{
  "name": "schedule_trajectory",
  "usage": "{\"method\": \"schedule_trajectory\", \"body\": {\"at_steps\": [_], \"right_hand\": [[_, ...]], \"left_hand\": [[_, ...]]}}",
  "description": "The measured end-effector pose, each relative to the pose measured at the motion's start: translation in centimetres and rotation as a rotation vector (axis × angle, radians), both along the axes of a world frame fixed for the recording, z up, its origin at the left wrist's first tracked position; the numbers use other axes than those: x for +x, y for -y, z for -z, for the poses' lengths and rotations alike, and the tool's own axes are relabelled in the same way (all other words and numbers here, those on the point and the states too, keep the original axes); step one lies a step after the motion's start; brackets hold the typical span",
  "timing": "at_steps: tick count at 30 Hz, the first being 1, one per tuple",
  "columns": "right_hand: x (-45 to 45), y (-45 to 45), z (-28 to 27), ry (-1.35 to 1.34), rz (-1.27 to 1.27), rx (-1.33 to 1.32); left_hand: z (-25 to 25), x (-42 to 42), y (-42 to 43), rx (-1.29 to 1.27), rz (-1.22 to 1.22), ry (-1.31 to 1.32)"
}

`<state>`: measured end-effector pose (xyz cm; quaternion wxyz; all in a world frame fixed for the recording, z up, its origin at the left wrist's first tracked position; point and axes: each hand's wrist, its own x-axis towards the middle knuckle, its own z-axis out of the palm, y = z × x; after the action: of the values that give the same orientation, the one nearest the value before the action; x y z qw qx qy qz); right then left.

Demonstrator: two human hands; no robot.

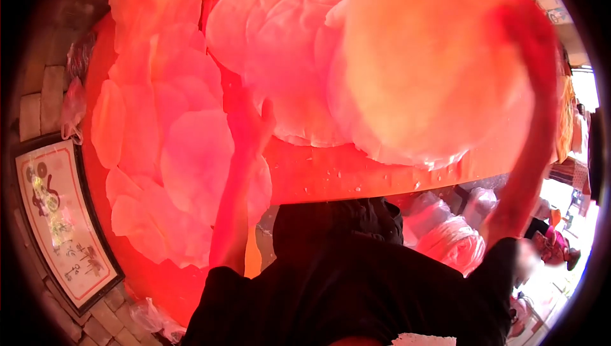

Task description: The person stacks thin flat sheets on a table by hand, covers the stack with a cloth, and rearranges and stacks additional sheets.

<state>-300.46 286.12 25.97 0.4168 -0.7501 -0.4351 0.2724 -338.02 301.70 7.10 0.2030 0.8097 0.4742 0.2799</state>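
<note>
A large, thin, round sheet, pale orange and smeared by motion, is raised at the upper right. My right hand is at its far right edge, apparently gripping it; the fingers themselves are blurred. Beneath and beside it, several similar thin round sheets overlap on a red-lit table. My left hand is over the gap between the two groups of sheets, thumb apart from the fingers, with nothing visible in it. More overlapping sheets cover the table's left side, partly behind my left forearm.
The table's near edge runs just in front of my body. Plastic-wrapped bundles are below it on the right. A framed panel with writing stands at the left by a brick surface. Plastic bags hang there. A person is at the far right.
</note>
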Motion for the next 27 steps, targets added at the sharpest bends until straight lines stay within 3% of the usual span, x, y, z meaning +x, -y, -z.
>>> {"method": "schedule_trajectory", "body": {"at_steps": [3,6,9,11,12,14,16,18,21,24,27], "right_hand": [[4.3,1.2,-5.5,0.323,0.035,-0.127],[7.0,1.4,-7.5,0.612,0.054,-0.278],[7.4,1.2,-5.2,0.851,0.015,-0.47],[6.8,1.1,-1.4,0.933,-0.189,-0.499],[6.8,1.5,1.6,1.055,-0.392,-0.339],[5.2,-2.3,4.2,0.788,-0.48,-0.383],[4.6,-7.0,7.9,0.712,-0.529,-0.214],[5.8,-12.9,13.5,0.708,-0.592,0.167],[4.7,-21.7,16.1,0.754,-0.679,-0.043],[5.3,-26.9,18.9,0.776,-0.684,-0.168],[5.6,-29.1,19.8,0.806,-0.683,-0.28]], "left_hand": [[3.0,0.5,-2.6,0.036,-0.038,-0.154],[2.3,1.2,-3.3,-0.174,-0.102,-0.106],[4.0,0.4,-5.3,-0.301,-0.171,-0.137],[3.3,0.8,-5.4,-0.28,-0.223,-0.205],[3.0,1.0,-5.6,-0.269,-0.245,-0.239],[3.2,1.2,-5.7,-0.188,-0.243,-0.326],[3.7,1.4,-5.8,-0.161,-0.25,-0.349],[4.5,1.3,-6.0,-0.183,-0.269,-0.306],[4.8,0.6,-6.3,-0.525,-0.344,-0.007],[3.0,0.9,-6.0,-0.602,-0.367,-0.02],[3.4,0.6,-5.4,-0.489,-0.343,-0.033]]}}
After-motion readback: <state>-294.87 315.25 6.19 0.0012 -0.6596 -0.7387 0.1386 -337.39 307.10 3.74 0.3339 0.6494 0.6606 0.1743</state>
